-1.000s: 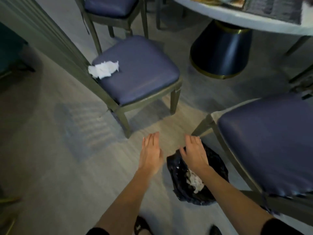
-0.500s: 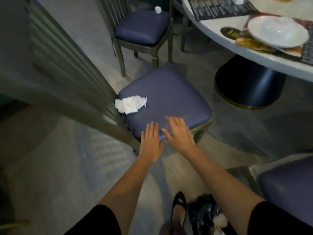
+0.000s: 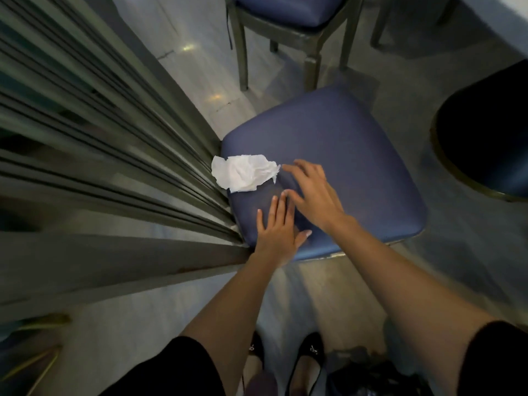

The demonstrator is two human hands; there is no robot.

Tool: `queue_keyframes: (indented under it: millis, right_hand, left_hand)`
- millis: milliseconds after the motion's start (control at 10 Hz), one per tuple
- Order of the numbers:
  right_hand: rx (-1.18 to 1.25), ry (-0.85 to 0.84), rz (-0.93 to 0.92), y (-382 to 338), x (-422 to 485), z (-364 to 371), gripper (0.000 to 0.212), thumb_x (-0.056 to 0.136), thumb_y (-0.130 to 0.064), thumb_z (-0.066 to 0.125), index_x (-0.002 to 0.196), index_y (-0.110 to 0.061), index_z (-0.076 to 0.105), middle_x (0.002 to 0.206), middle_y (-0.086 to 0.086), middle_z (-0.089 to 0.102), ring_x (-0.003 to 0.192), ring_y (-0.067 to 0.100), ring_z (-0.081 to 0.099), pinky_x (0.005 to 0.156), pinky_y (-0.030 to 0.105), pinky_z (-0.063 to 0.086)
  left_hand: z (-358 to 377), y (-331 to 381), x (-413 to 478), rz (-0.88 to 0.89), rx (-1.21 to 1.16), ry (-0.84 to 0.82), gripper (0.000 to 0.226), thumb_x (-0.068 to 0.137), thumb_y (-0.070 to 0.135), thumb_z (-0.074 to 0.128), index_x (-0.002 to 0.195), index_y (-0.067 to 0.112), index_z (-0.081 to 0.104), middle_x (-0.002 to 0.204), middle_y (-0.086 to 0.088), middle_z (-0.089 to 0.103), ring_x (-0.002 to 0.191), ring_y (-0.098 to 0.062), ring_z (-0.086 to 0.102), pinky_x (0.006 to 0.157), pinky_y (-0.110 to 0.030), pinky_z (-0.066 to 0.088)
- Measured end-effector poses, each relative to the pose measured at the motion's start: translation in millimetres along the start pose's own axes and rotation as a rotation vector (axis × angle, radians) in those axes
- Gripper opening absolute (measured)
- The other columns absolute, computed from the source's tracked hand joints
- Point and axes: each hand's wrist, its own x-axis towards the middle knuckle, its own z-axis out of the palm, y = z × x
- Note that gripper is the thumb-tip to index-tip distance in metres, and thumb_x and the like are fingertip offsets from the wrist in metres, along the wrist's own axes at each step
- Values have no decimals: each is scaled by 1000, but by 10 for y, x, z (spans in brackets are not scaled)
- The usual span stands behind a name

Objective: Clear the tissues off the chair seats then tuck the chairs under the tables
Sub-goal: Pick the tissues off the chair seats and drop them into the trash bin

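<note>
Around the chair seat [image 3: 343,138]
Tissue [image 3: 245,173] on its left edge; second chair [image 3: 285,10] behind; table base [image 3: 485,132] to its right.

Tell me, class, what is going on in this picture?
A person leans over a blue chair seat. A crumpled white tissue lies on it, beside the slatted chair back. The right hand, fingers spread, is at the tissue's edge but has not gripped it. The left hand lies open over the seat's near corner. A black bag sits on the floor by the person's feet.
</note>
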Motion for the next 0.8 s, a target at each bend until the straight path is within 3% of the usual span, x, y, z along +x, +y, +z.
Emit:
queue_keyframes:
  millis: [100, 200, 300, 400, 500, 600, 700, 800]
  right_hand:
    - [-79, -33, -113, -185, 202, 146, 53, 88, -26, 62, 138, -26, 44, 153, 5, 25, 135, 28, 24, 95, 44, 45]
    - [-178, -127, -234, -401, 434, 314, 55, 91, -31, 58, 142, -36, 38, 159, 4, 10, 140, 38, 15, 107, 57, 29]
    - [-280, -245, -281, -553, 653, 489, 50, 98, -32, 47, 144, -43, 31, 161, 1, 1, 144, 38, 6, 109, 60, 17]
    - [-281, -348, -261, -422, 745, 627, 44, 101, -20, 38, 141, -37, 42, 160, 1, 11, 145, 31, 8, 116, 48, 10]
    - [-74, -273, -232, -245, 662, 656, 38, 96, -15, 47, 132, -18, 57, 147, 5, 41, 138, 23, 31, 113, 37, 23]
    - [-79, -128, -138, -69, 527, 522, 25, 82, -36, 60, 98, -18, 69, 95, -6, 61, 92, 9, 58, 84, 31, 44]
    - [-68, -105, -86, 93, 453, 394, 25, 88, -17, 49, 100, -21, 71, 89, -8, 45, 79, 5, 40, 69, 12, 32]
    - [129, -37, 140, 203, 335, 284, 22, 84, -5, 57, 91, -11, 77, 86, 10, 61, 77, 22, 56, 63, 22, 37]
  left_hand:
    - [-82, 25, 21, 9, 76, -83, 83, 83, 62, 17, 141, 7, 40, 146, -15, 41, 136, -30, 36, 106, -62, 26]
    - [-219, 25, 39, 43, 122, -299, 70, 96, 51, 20, 150, 11, 1, 158, -11, 0, 145, -30, -4, 114, -57, -8]
    - [-278, -1, 3, 66, 180, -344, 66, 97, 40, 31, 149, 12, 3, 158, -10, -3, 145, -31, -7, 112, -57, -12]
    - [-252, -7, 2, 58, 138, -326, 64, 98, 38, 29, 150, 12, 1, 158, -9, -6, 144, -30, -11, 111, -55, -17]
    - [-259, 11, 11, 72, 114, -273, 66, 97, 46, 23, 151, 13, 4, 159, -9, 0, 144, -32, -8, 108, -59, -14]
    - [-52, -6, 25, 64, 100, -28, 77, 82, 56, 22, 135, 7, 49, 141, -15, 47, 134, -32, 38, 102, -65, 25]
    - [-36, 18, 15, -25, 13, -80, 76, 78, 61, 28, 129, 10, 53, 134, -11, 55, 126, -25, 50, 92, -61, 41]
    - [-37, 40, 16, -16, 5, 7, 77, 80, 62, 27, 137, 12, 35, 139, -9, 51, 128, -24, 49, 92, -59, 42]
